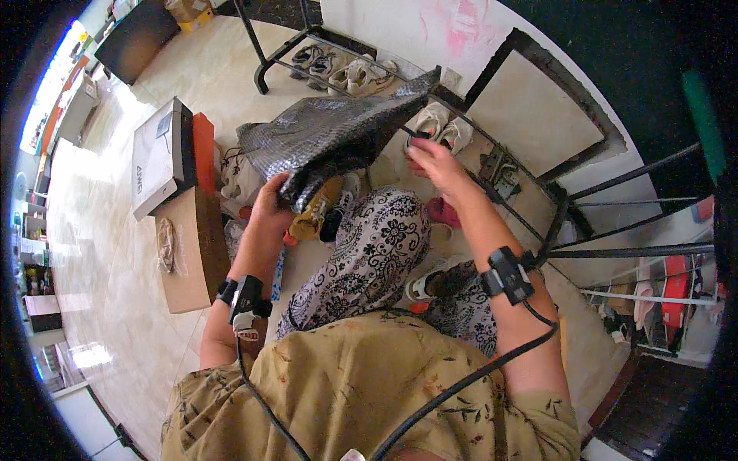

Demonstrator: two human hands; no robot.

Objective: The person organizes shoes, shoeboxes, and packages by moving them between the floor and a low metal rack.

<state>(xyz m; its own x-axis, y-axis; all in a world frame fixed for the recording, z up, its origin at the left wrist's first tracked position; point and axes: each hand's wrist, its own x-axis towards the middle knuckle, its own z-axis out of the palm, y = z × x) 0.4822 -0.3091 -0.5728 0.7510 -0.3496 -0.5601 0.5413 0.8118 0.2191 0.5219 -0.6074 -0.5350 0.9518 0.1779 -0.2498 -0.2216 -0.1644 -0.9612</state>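
Note:
My left hand (270, 207) grips the near edge of a black woven plastic sack (323, 127), its glossy side crumpled and stretched out before me. Under that edge, close to my fingers, lies a tan lace-up shoe (316, 210). Off to the sack's right, my right hand (433, 164) is slightly blurred, near a pair of pale sneakers (441, 125) at the rack. A dark strip shows by its fingertips; whether the fingers hold it is unclear. The sack's inside is mostly hidden.
A black metal rack (507, 207) runs along the right, with several shoes (357, 75) beneath it. Stacked shoeboxes (161, 155) and a brown cardboard box (190, 253) stand at left. Black cables hang from bands on both forearms. A pink-red item (443, 212) lies by my knee.

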